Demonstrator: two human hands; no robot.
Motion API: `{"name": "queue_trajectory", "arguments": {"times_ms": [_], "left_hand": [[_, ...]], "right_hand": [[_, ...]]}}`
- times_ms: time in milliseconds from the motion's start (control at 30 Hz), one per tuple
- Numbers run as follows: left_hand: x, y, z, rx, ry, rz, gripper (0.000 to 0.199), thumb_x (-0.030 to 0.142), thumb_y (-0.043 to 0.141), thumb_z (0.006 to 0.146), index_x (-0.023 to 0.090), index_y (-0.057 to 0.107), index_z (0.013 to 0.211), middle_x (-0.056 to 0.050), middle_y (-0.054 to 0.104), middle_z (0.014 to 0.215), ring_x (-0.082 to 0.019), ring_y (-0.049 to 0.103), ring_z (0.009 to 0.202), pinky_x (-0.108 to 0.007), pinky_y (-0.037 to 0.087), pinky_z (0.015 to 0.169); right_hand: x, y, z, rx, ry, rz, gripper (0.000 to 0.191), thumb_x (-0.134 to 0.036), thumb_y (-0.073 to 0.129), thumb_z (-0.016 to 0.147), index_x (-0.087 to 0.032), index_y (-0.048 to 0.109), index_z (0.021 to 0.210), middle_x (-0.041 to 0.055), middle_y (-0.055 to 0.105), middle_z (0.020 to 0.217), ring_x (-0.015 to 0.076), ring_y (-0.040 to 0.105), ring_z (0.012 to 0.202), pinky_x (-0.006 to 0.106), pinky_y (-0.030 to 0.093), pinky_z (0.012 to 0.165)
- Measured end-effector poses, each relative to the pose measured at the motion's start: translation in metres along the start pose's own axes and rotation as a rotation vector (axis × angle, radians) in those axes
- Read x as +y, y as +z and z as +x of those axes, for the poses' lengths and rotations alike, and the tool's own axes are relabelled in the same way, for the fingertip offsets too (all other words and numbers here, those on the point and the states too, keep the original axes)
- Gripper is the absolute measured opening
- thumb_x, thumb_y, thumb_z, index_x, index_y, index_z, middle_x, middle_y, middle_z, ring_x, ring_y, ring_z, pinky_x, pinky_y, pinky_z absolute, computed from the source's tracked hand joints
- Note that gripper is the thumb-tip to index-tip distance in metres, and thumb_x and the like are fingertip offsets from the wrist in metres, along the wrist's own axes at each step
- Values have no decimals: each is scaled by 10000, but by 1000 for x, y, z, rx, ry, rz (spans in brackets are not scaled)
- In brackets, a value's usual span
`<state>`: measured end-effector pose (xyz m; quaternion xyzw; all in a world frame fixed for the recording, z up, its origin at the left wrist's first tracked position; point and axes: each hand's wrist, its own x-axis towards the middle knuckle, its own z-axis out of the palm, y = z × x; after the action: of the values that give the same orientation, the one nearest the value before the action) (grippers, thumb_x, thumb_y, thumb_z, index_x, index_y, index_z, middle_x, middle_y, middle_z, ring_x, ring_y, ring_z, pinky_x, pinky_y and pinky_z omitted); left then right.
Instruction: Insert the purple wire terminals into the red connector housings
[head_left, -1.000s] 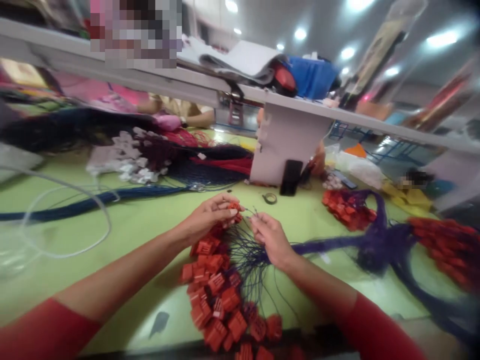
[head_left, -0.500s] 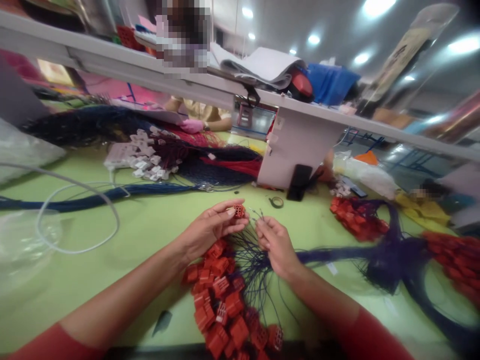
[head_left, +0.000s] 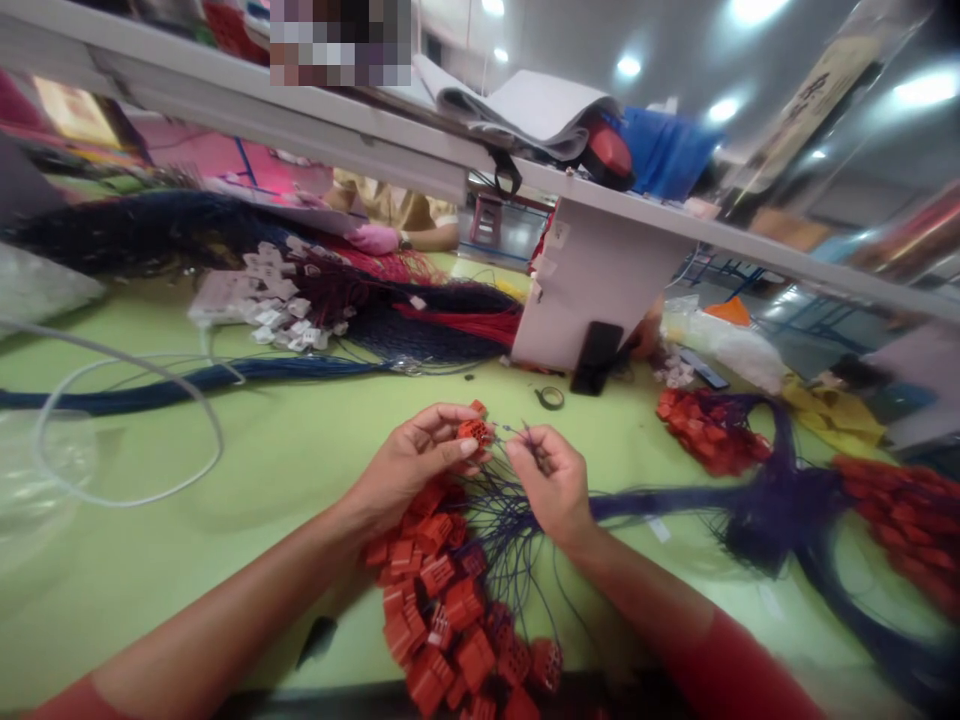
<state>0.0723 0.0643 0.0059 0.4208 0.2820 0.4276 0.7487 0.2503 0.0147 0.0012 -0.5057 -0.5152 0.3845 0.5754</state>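
Red plastic connectors [head_left: 439,575] lie heaped on the bench [head_left: 187,560] just below the left hand [head_left: 409,468], which clamps one connector [head_left: 475,433]; the right hand [head_left: 551,480] pinches thin dark wires [head_left: 517,438] just beside it. More wired connectors [head_left: 904,520] lie bundled right of that hand.

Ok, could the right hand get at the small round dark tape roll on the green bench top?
Probably yes. The right hand sits just short of the small round dark tape roll, with only bare green bench top between them. Its fingers are pinching thin dark blue wires, though, so it would likely need to release them first.
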Motion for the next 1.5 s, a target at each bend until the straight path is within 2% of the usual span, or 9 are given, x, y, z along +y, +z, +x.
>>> {"name": "queue_trajectory", "arguments": {"times_ms": [200, 333, 433, 667, 800, 867, 1100, 1267, 1500], "left_hand": [[-2, 2, -2, 38, 74, 38, 386, 278, 926, 677, 176, 706, 978, -24, 791, 964, -119, 735, 773, -186, 599, 701], [-5, 2, -2, 65, 108, 86, 371, 274, 917, 692, 175, 707, 981, -25, 794, 954, -111, 725, 838, -173, 569, 777], [-6, 2, -3, 82, 104, 120, 365, 291, 906, 708, 172, 707, 990, -29, 794, 942, -111, 718, 835, -174, 555, 768], [-5, 1, -2, 117, 78, 158, 392, 310, 929, 645, 166, 713, 939, -36, 796, 927, -136, 716, 813, -227, 560, 770], [-10, -3, 1, 95, 64, 182, 381, 303, 925, 635, 156, 714, 916, -44, 798, 916, -142, 719, 796, -255, 561, 788], [-13, -5, 1, 68, 58, 198, 369, 302, 916, 648, 152, 713, 917, -47, 795, 897, -144, 717, 769, -266, 560, 770], [-15, -8, 2, 54, 128, 234, 321, 296, 910, 673, 161, 729, 900, -48, 790, 847, -154, 712, 741, -280, 556, 746], [-10, -6, 0, 3, 81, 205, 311, 307, 919, 665, 157, 743, 873, -48, 784, 844, -149, 702, 717, -271, 555, 724], [-7, -5, -1, -8, 156, 204, 290, 261, 905, 679, 157, 765, 911, -59, 794, 906, -152, 717, 791, -265, 551, 784]], "right_hand": [[0, -2, -1, 1, -57, -126, 207, -357, 632, 882, -166, 601, 807, -36, 504, 638, 74, 387, 528, 182, 356, 480], [3, -4, -1, 4, -140, -229, 187, -338, 620, 888, -170, 607, 808, -31, 526, 643, 72, 402, 517, 183, 368, 482], [6, -5, -1, 2, -218, -311, 153, -305, 615, 889, -172, 620, 814, -29, 546, 648, 65, 387, 493, 185, 359, 468], [10, -9, 5, 52, -473, -484, 78, -216, 614, 905, -179, 632, 839, -8, 607, 698, 73, 444, 505, 192, 397, 486], [10, -13, 6, -44, -692, -601, 51, -161, 590, 924, -179, 633, 904, 8, 628, 727, 93, 485, 535, 213, 431, 531], [10, -13, 7, -89, -739, -621, 65, -153, 577, 932, -181, 635, 925, 12, 632, 734, 102, 505, 547, 222, 439, 545], [12, -14, 9, -142, -516, -564, 65, -223, 588, 934, -193, 638, 905, 18, 640, 739, 108, 504, 541, 227, 415, 510], [6, -19, 13, -158, -544, -579, 70, -209, 589, 919, -194, 626, 861, 15, 633, 727, 109, 496, 555, 226, 416, 528], [-1, -18, 14, -226, -513, -540, 69, -210, 597, 905, -193, 606, 838, 3, 609, 718, 102, 481, 543, 217, 400, 512]]}}
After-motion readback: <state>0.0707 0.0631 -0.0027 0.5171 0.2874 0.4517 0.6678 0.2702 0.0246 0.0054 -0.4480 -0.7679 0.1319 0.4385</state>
